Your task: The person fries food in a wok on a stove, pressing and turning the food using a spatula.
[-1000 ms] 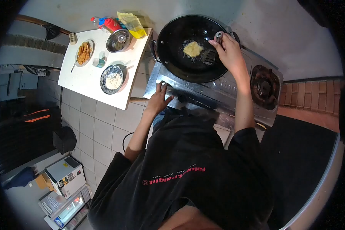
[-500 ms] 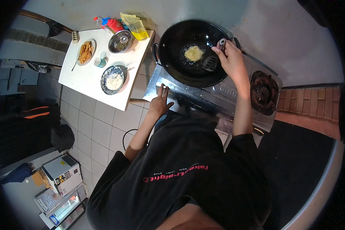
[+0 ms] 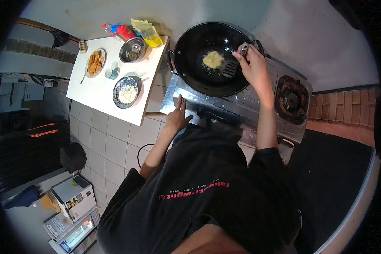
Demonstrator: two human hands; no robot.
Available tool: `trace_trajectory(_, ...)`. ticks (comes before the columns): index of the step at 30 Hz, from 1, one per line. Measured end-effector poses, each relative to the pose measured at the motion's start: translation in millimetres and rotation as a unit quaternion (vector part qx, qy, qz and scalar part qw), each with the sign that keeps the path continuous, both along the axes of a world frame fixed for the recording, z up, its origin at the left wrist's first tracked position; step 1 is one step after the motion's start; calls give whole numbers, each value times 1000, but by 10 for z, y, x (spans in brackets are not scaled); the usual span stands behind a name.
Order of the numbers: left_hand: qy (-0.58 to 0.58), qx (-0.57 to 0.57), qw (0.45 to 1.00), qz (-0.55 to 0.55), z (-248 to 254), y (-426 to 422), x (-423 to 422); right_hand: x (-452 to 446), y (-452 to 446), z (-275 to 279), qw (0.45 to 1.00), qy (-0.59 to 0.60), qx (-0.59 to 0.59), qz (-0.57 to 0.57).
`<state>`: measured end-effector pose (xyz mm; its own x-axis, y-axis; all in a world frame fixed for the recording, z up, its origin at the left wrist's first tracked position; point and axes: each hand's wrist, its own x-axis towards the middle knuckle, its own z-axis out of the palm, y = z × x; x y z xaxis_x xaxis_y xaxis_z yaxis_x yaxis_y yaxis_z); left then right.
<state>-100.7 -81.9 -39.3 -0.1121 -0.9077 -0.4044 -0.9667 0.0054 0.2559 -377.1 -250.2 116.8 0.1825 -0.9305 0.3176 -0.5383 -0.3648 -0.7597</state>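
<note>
My right hand (image 3: 253, 63) is closed around the handle of a slotted spatula (image 3: 229, 68), held over the right side of a large black wok (image 3: 199, 82). The spatula's head is down in the wok, close to the right edge of a pale yellow piece of frying food (image 3: 213, 60); whether they touch I cannot tell. Small bubbles surround the food. My left hand (image 3: 178, 115) rests with fingers stretched out at the front left edge of the metal gas stove (image 3: 258, 101), holding nothing.
Left of the stove stands a white table (image 3: 97, 94). On it are a plate of fried pieces (image 3: 95, 62), a steel bowl (image 3: 132, 50), a bowl of white batter (image 3: 126, 92), a cup (image 3: 111, 73), red bottles and a yellow pouch (image 3: 147, 33). A bare burner (image 3: 291, 100) lies right of the wok.
The spatula's head has turned and shifted slightly left, nearer the frying food. My left hand stays at the stove edge with its fingers a little closer together. The view has shifted slightly.
</note>
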Motion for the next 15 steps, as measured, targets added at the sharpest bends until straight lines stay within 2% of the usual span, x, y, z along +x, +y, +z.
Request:
trace_trajectory(3,-6,64,998,1,113,-42,-18,0,52,137,999,1,-30,-14)
trace_trajectory(9,-48,36,998,-16,56,-35,-40,-25,7,132,999,35,-35,-3)
trace_trajectory(15,-39,24,999,-3,49,-11,-43,4,35,92,999,23,-33,10)
